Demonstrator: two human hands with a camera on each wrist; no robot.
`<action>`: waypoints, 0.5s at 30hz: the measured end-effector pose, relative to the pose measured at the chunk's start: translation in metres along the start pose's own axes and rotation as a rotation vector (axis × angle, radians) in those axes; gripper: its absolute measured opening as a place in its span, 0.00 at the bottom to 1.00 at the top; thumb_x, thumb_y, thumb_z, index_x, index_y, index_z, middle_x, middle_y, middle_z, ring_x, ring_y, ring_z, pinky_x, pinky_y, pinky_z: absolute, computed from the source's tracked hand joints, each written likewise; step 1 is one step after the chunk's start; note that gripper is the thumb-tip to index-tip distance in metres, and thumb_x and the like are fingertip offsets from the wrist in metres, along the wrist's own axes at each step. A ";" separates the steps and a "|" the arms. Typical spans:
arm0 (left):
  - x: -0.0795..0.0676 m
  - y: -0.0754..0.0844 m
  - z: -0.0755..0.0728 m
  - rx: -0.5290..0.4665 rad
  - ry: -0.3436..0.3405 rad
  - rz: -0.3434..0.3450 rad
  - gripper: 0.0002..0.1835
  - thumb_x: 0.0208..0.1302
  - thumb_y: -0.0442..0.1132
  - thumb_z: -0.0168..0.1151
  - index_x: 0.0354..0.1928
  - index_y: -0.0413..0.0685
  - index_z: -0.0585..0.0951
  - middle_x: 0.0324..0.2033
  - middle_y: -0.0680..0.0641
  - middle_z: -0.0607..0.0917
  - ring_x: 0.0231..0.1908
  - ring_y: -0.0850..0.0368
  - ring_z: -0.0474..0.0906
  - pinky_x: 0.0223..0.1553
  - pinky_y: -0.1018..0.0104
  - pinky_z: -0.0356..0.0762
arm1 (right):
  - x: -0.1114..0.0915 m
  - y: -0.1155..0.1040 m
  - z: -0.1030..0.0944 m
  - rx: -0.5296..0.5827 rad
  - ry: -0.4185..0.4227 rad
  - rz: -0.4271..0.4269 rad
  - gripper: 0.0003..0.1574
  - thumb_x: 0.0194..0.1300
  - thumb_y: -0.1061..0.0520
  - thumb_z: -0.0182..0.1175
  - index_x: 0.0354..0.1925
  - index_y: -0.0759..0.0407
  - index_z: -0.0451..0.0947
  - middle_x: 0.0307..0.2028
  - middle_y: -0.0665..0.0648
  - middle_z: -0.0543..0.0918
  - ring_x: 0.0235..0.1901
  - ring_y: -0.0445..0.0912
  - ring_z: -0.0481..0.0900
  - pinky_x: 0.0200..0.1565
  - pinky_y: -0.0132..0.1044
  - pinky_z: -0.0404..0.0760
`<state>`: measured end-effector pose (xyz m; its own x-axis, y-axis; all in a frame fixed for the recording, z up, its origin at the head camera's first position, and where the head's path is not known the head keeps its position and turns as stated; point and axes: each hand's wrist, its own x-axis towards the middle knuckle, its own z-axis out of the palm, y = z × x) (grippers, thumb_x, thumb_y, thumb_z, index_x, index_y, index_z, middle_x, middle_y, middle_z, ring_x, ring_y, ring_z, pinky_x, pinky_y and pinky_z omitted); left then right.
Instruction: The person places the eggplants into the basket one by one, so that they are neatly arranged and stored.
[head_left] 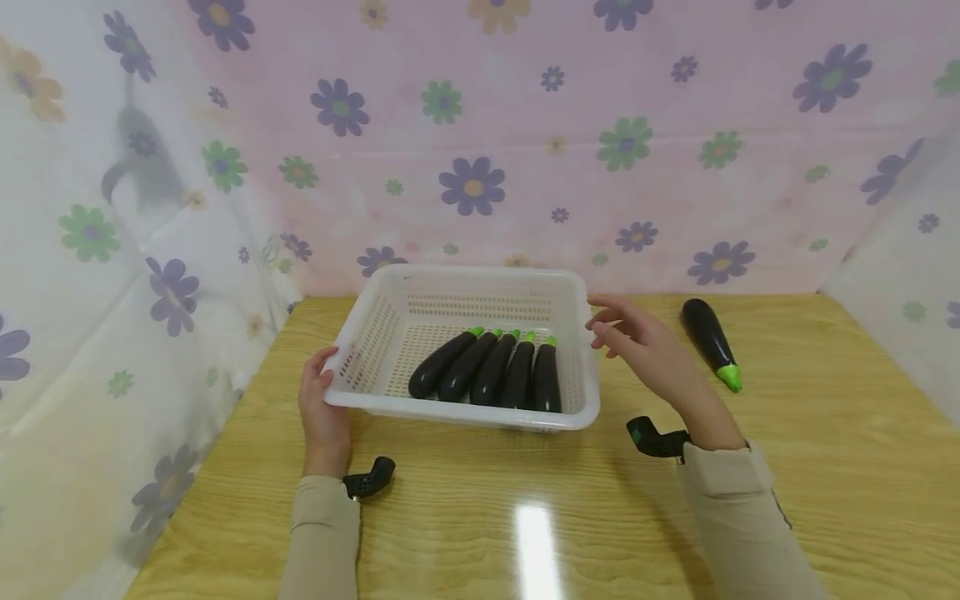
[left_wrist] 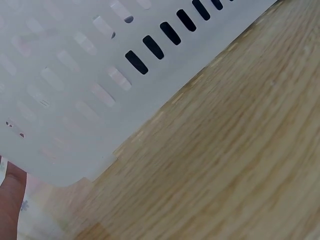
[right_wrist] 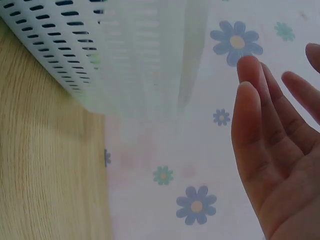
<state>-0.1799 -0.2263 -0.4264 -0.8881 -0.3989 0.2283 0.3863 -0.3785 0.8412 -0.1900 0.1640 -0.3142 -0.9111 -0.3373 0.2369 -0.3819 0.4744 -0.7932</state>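
A white plastic basket (head_left: 450, 412) with slotted sides is tipped toward me above the table. Several dark purple eggplants (head_left: 491, 375) with green stem ends lie side by side inside it. My left hand (head_left: 326, 421) grips the basket's left rim, thumb over the edge; the left wrist view shows the perforated wall (left_wrist: 75, 100) close up. Beside the right rim is my right hand (head_left: 648, 346), fingers extended; in the right wrist view its fingers (right_wrist: 247, 117) stand apart from the basket wall. Another eggplant (head_left: 708, 337) lies on the table beyond the right hand.
The wooden table (head_left: 450, 508) spreads beneath the basket and in front of it. A flowered cloth (head_left: 480, 125) hangs behind the table and along both sides. A black wrist device (head_left: 652, 437) sits on the right forearm, another (head_left: 370, 477) on the left.
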 end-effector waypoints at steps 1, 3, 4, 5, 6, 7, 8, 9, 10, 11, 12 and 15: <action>0.000 0.001 0.000 -0.005 0.002 0.000 0.18 0.59 0.32 0.37 0.49 0.40 0.70 0.52 0.44 0.68 0.49 0.50 0.65 0.46 0.61 0.63 | 0.000 0.000 -0.001 -0.003 0.011 0.002 0.25 0.67 0.55 0.46 0.61 0.59 0.61 0.44 0.62 0.75 0.37 0.48 0.76 0.36 0.35 0.74; 0.000 0.002 -0.001 -0.013 0.000 0.006 0.17 0.59 0.32 0.37 0.49 0.40 0.70 0.52 0.44 0.68 0.49 0.50 0.65 0.46 0.61 0.63 | 0.001 0.003 -0.002 -0.008 0.032 0.009 0.25 0.67 0.55 0.46 0.61 0.58 0.61 0.44 0.61 0.75 0.36 0.47 0.76 0.36 0.35 0.75; 0.000 0.002 -0.001 -0.014 -0.002 0.008 0.17 0.60 0.32 0.37 0.49 0.40 0.70 0.52 0.43 0.68 0.49 0.50 0.65 0.46 0.61 0.63 | 0.002 0.006 -0.002 -0.011 0.039 0.014 0.25 0.67 0.54 0.47 0.61 0.58 0.61 0.44 0.60 0.75 0.36 0.47 0.76 0.35 0.35 0.75; 0.001 0.002 -0.001 -0.015 -0.005 0.011 0.17 0.60 0.32 0.37 0.49 0.40 0.70 0.52 0.43 0.68 0.49 0.50 0.65 0.46 0.60 0.63 | 0.003 0.011 -0.002 -0.015 0.045 0.022 0.25 0.67 0.53 0.47 0.61 0.57 0.61 0.44 0.59 0.75 0.36 0.46 0.76 0.35 0.35 0.75; 0.001 0.002 -0.001 -0.015 -0.010 0.012 0.17 0.60 0.33 0.37 0.49 0.41 0.70 0.52 0.43 0.68 0.49 0.50 0.65 0.46 0.60 0.63 | 0.004 0.017 -0.002 -0.026 0.050 0.028 0.26 0.66 0.52 0.47 0.61 0.56 0.62 0.44 0.58 0.75 0.36 0.46 0.76 0.35 0.35 0.75; 0.001 0.001 -0.001 -0.012 -0.015 0.012 0.17 0.60 0.33 0.38 0.50 0.41 0.70 0.52 0.43 0.68 0.49 0.50 0.65 0.47 0.60 0.63 | 0.005 0.023 -0.003 -0.036 0.049 0.032 0.26 0.66 0.50 0.47 0.61 0.55 0.61 0.44 0.57 0.75 0.36 0.46 0.76 0.35 0.36 0.75; 0.001 0.001 -0.001 -0.009 -0.019 0.011 0.17 0.60 0.33 0.38 0.50 0.41 0.70 0.52 0.44 0.68 0.49 0.50 0.65 0.47 0.60 0.63 | 0.005 0.029 -0.003 -0.041 0.051 0.040 0.26 0.66 0.49 0.47 0.61 0.53 0.62 0.44 0.56 0.75 0.37 0.45 0.76 0.35 0.36 0.75; 0.002 0.001 -0.001 -0.006 -0.021 0.010 0.17 0.60 0.33 0.38 0.50 0.41 0.70 0.52 0.44 0.68 0.49 0.50 0.65 0.47 0.59 0.63 | 0.006 0.036 -0.003 -0.053 0.051 0.043 0.27 0.66 0.48 0.47 0.61 0.52 0.62 0.45 0.56 0.75 0.37 0.45 0.76 0.35 0.37 0.75; 0.002 0.000 -0.001 -0.003 -0.023 0.010 0.17 0.60 0.33 0.38 0.50 0.41 0.70 0.51 0.44 0.68 0.49 0.50 0.65 0.47 0.59 0.63 | 0.006 0.043 -0.003 -0.064 0.050 0.046 0.27 0.66 0.47 0.47 0.61 0.51 0.62 0.44 0.55 0.75 0.37 0.45 0.76 0.35 0.37 0.75; 0.001 0.000 0.000 -0.001 -0.024 0.009 0.17 0.60 0.34 0.38 0.50 0.42 0.70 0.51 0.44 0.69 0.49 0.50 0.65 0.47 0.59 0.63 | 0.007 0.049 -0.003 -0.073 0.050 0.046 0.27 0.66 0.46 0.46 0.61 0.50 0.62 0.45 0.55 0.75 0.37 0.45 0.76 0.35 0.37 0.75; 0.001 0.000 0.000 0.001 -0.024 0.008 0.17 0.60 0.34 0.38 0.49 0.42 0.70 0.51 0.44 0.69 0.49 0.50 0.65 0.46 0.59 0.63 | 0.007 0.053 -0.003 -0.070 0.050 0.050 0.27 0.66 0.45 0.46 0.62 0.50 0.61 0.45 0.55 0.76 0.38 0.46 0.76 0.35 0.37 0.74; 0.000 0.000 -0.001 -0.002 -0.013 0.010 0.17 0.60 0.33 0.38 0.49 0.42 0.71 0.50 0.44 0.69 0.48 0.50 0.66 0.46 0.60 0.64 | 0.006 0.065 -0.004 -0.010 0.075 0.073 0.28 0.66 0.44 0.45 0.62 0.48 0.59 0.45 0.56 0.76 0.39 0.47 0.75 0.37 0.37 0.75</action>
<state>-0.1793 -0.2268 -0.4265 -0.8871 -0.3924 0.2433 0.3960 -0.3759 0.8378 -0.2210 0.1955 -0.3619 -0.9453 -0.2404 0.2203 -0.3155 0.5034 -0.8044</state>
